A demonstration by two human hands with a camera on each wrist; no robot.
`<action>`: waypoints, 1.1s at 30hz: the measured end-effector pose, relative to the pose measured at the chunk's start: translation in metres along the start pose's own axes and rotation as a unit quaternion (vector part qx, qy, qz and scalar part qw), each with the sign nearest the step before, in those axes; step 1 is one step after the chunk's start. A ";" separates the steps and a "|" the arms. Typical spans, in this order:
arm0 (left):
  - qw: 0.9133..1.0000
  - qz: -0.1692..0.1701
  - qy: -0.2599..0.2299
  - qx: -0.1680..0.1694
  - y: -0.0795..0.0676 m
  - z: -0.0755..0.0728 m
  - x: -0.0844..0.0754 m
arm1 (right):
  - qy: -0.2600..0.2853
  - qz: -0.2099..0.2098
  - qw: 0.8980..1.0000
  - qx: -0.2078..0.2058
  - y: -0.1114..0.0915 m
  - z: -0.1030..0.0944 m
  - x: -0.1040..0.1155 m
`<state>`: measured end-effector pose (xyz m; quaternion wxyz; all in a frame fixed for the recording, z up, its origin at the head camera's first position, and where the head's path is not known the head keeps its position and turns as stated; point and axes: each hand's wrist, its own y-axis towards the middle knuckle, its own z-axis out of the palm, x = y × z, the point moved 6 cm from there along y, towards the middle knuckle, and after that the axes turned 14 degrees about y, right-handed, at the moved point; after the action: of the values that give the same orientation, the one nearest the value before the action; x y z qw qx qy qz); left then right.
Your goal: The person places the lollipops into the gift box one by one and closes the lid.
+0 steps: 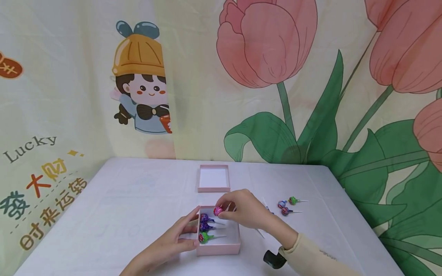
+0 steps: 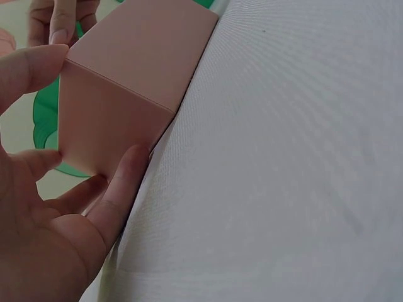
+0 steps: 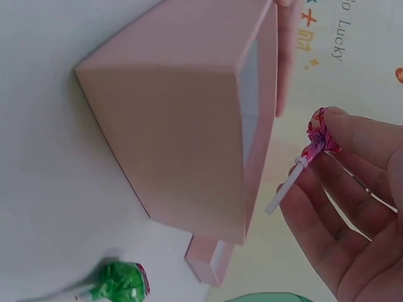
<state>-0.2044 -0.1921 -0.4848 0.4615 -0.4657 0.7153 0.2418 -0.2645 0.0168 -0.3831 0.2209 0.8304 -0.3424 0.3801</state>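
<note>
My right hand pinches a pink-wrapped lollipop between thumb and fingers, above the far part of an open pink box. In the right wrist view, the lollipop's white stick slants down toward the box's opening. Inside the box, two purple lollipops and a green one lie side by side, sticks pointing right. My left hand holds the box at its left side, thumb near the front corner and fingers toward the back. The left wrist view shows fingertips against the box's wall.
Behind the box lies a pink-edged box lid, white inside. To the right are a green lollipop, a blue one and a dark red-purple one. My right forearm partly hides more sticks. A patterned curtain hangs behind the table.
</note>
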 end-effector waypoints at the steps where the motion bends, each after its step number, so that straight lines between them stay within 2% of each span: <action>1: 1.000 0.000 -0.001 0.000 0.000 0.000 0.000 | 0.002 0.000 1.000 0.003 0.001 0.003 0.000; 9: 1.000 0.004 -0.001 0.000 0.000 0.000 -0.001 | 0.013 -0.030 0.999 0.024 0.001 0.020 0.004; 12: 1.000 0.010 -0.001 0.000 0.000 0.000 0.000 | 0.020 -0.029 0.999 0.034 0.001 0.027 0.004; 17: 1.000 0.018 -0.006 0.002 -0.001 0.000 -0.001 | 0.011 -0.027 0.999 0.046 0.000 0.039 0.001; 25: 1.000 0.024 -0.008 0.006 0.000 0.001 0.000 | -0.006 -0.060 0.996 0.062 -0.002 0.052 -0.003; 33: 1.000 0.030 -0.002 0.007 -0.001 0.001 0.000 | -0.004 -0.043 0.995 0.091 0.000 0.061 -0.010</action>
<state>-0.2033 -0.1915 -0.4850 0.4588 -0.4401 0.7296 0.2519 -0.2403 -0.0177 -0.4284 0.1593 0.8624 -0.2710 0.3967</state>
